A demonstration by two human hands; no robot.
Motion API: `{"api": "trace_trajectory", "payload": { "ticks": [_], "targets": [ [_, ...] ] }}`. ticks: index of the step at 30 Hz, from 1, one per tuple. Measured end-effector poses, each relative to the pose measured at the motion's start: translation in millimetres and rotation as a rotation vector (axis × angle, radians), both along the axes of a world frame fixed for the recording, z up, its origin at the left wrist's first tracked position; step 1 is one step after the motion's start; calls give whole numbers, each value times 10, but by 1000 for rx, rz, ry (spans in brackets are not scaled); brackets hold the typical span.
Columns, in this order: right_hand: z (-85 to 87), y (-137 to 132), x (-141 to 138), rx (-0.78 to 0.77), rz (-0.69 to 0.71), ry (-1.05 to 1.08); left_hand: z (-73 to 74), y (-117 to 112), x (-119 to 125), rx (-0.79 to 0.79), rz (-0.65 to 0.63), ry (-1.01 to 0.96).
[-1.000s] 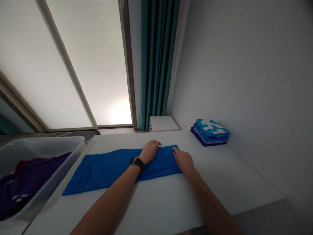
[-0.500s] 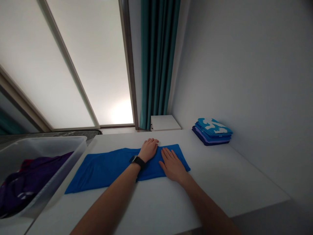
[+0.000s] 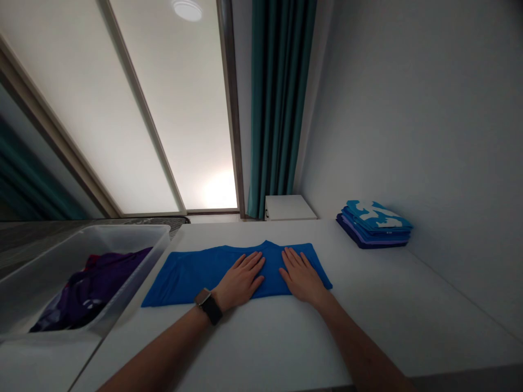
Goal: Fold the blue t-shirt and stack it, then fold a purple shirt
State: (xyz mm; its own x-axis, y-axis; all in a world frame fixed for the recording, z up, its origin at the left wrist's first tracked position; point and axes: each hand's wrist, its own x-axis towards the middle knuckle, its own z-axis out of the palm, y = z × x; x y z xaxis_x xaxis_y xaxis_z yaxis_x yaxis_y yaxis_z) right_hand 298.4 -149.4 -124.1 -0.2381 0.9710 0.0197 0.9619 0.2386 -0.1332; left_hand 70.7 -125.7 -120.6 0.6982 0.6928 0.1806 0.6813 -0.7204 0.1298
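A blue garment (image 3: 192, 272), folded into a long strip, lies flat on the white table (image 3: 368, 310). My left hand (image 3: 241, 280), with a dark watch on the wrist, rests palm down on its middle, fingers stretched out. Just to the right, my right hand (image 3: 301, 276) lies flat on the garment's right end, fingers spread. Both hands press on the cloth side by side and hold nothing.
A stack of folded blue and purple clothes (image 3: 375, 223) sits at the table's far right by the wall. A translucent plastic bin (image 3: 28, 283) with purple clothes (image 3: 98, 280) stands at the left. A teal curtain (image 3: 278, 103) and a small white cabinet (image 3: 288, 207) are behind.
My left hand has slid back from the garment's far edge to its middle and flattened. My right hand has shifted slightly. The view has turned left, so everything sits further right.
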Motion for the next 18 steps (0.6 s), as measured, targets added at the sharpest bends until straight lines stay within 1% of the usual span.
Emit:
{"api": "trace_trajectory", "payload": {
  "ticks": [4, 8, 12, 15, 18],
  "targets": [
    [12, 11, 35, -23, -24, -8, -6, -10, -476, -64, 164, 51],
    [28, 49, 98, -56, -98, -15, 44, 62, -874, -10, 341, 56],
    [11, 95, 160, -84, -137, -9, 90, 198, -1199, 48, 504, 42],
    [-46, 118, 199, -46, -150, -9, 97, 297, -1340, 48, 543, -2],
    [-103, 141, 238, 28, -142, -14, 95, 349, -1382, 43, 524, -47]
  ]
}}
